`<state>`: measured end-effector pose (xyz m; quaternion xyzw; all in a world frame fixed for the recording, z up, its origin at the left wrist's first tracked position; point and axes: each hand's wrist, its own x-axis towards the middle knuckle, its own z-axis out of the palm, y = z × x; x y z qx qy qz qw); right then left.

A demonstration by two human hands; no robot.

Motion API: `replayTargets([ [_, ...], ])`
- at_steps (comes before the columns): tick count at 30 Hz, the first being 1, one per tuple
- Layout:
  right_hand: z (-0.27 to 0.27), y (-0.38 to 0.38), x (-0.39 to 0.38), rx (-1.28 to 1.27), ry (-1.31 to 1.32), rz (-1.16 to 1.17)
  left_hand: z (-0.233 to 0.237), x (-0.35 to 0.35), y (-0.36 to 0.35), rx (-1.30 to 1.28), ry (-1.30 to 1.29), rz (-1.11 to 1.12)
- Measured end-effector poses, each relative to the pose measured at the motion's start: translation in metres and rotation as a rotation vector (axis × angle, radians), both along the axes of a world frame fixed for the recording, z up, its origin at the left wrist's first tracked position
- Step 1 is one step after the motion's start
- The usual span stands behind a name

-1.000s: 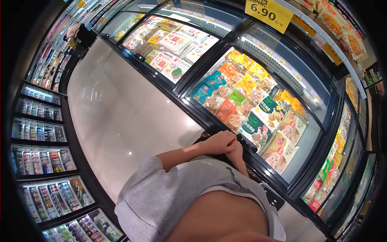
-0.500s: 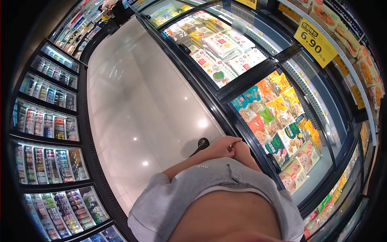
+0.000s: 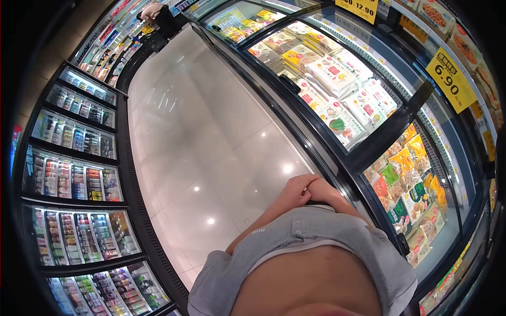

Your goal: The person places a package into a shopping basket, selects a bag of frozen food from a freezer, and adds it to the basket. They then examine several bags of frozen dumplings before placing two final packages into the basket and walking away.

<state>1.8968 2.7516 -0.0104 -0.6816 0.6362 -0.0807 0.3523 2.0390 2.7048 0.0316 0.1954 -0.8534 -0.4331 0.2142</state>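
Note:
In front of my waist, my left hand and my right hand are folded together. The left fingers are closed over the right hand, and most of the right fingers are hidden beneath. A small dark spot shows between the hands, too small to make out. Under the right wrist a dark curved edge is partly visible; its kind is hidden. A black-framed freezer runs close by on the right, with neither hand touching the bagged food inside.
White packs and colourful food bags lie beneath the freezer's glass. A yellow price sign reading 6.90 hangs above. Glowing drink shelves line the left. Pale tiled floor runs between. A person in dark clothing stands far ahead.
My view has shifted, so the freezer and shelves sit farther right in the picture. A dark round object beside my hands has gone out of sight. The hands stay folded together.

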Motion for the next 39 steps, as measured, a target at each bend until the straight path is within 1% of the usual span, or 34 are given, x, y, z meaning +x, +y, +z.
replayTargets([
  [3,-0.024,-0.045,-0.008,0.016,-0.042,0.119,0.015,-0.003,-0.025,0.181,0.026,0.093],
  [4,-0.002,-0.059,-0.009,0.000,-0.083,0.134,0.012,-0.003,-0.039,0.165,0.027,0.104],
  [7,0.011,-0.108,-0.019,0.069,-0.170,0.139,0.011,-0.006,-0.086,0.123,0.006,0.129],
  [9,0.018,-0.137,-0.027,0.040,-0.313,0.077,0.021,-0.010,-0.122,0.092,-0.039,0.128],
  [11,0.028,-0.168,-0.035,-0.010,-0.419,0.035,0.030,-0.016,-0.162,0.019,-0.069,0.032],
  [12,0.042,-0.183,-0.040,-0.060,-0.502,-0.026,0.037,-0.024,-0.193,-0.026,-0.085,-0.030],
  [14,0.050,-0.222,-0.043,-0.072,-0.426,-0.079,0.051,-0.037,-0.242,-0.131,-0.061,-0.076],
  [15,0.064,-0.242,-0.048,-0.067,-0.371,-0.085,0.055,-0.040,-0.258,-0.156,-0.049,-0.081],
  [16,0.055,-0.263,-0.049,-0.132,-0.500,-0.096,0.076,-0.046,-0.277,-0.155,-0.087,-0.086],
  [17,0.049,-0.284,-0.051,-0.185,-0.558,-0.105,0.082,-0.052,-0.301,-0.205,-0.085,-0.103],
  [19,0.062,-0.316,-0.053,-0.277,-0.424,-0.143,0.089,-0.060,-0.339,-0.304,-0.079,-0.139],
  [22,0.064,-0.342,-0.051,-0.550,-0.319,-0.295,0.086,-0.070,-0.376,-0.263,-0.076,-0.164],
  [25,0.061,-0.351,-0.053,-0.658,-0.335,-0.461,0.074,-0.086,-0.391,-0.133,-0.036,-0.193],
  [26,0.062,-0.350,-0.056,-0.628,-0.236,-0.497,0.065,-0.090,-0.398,-0.109,-0.030,-0.260],
  [29,0.071,-0.345,-0.053,-0.648,-0.207,-0.742,0.053,-0.100,-0.411,-0.097,-0.044,-0.352],
  [30,0.059,-0.343,-0.049,-0.593,-0.120,-0.746,0.048,-0.100,-0.417,-0.119,-0.104,-0.372],
  [31,0.060,-0.344,-0.045,-0.602,-0.074,-0.782,0.043,-0.103,-0.426,-0.141,-0.084,-0.451],
  [33,0.062,-0.351,-0.023,-0.620,-0.002,-0.860,0.039,-0.102,-0.450,-0.192,-0.062,-0.610],
  [34,0.059,-0.360,-0.001,-0.623,0.060,-0.956,0.040,-0.102,-0.469,-0.116,-0.129,-0.730],
  [37,0.052,-0.379,0.035,-0.501,0.042,-1.151,0.037,-0.095,-0.493,-0.166,-0.145,-0.898],
  [38,0.045,-0.385,0.050,-0.434,0.062,-1.254,0.038,-0.093,-0.498,-0.178,-0.158,-0.935],
  [39,0.045,-0.389,0.061,-0.441,0.089,-1.318,0.035,-0.092,-0.504,-0.202,-0.144,-0.971],
])
